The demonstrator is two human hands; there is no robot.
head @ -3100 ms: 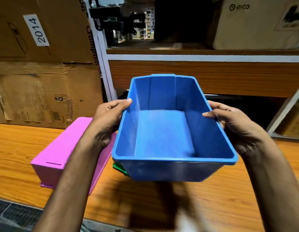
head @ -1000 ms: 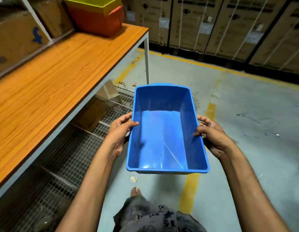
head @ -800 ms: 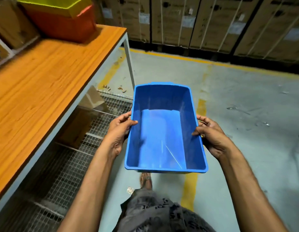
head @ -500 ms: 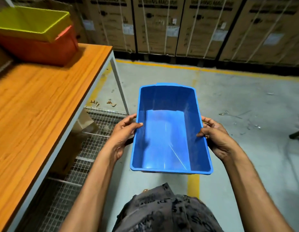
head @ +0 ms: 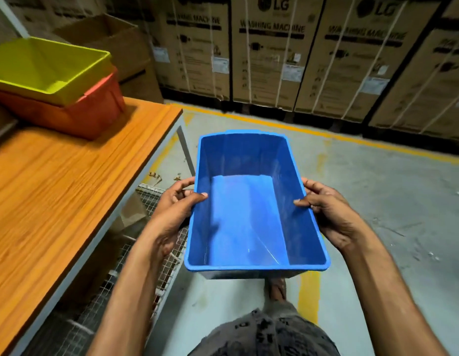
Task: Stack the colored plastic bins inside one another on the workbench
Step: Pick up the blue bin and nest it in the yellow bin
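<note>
Holding blue bin w/ both hands, beside workbench.

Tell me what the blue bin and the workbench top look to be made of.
Blue bin: moulded plastic by the look, smooth and slightly glossy; light glints and fine scratches show on its floor, and the rim is rolled. Workbench top: wood-grain surface, orange-brown with a low sheen; probably laminate over board rather than solid wood, though the view leaves that open.

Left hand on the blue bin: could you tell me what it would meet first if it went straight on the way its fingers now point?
The left hand points rightward across the blue bin, thumb already over the rim. Going on, it would likely meet the bin's opposite wall, where the right hand grips; depth is unclear.
</note>
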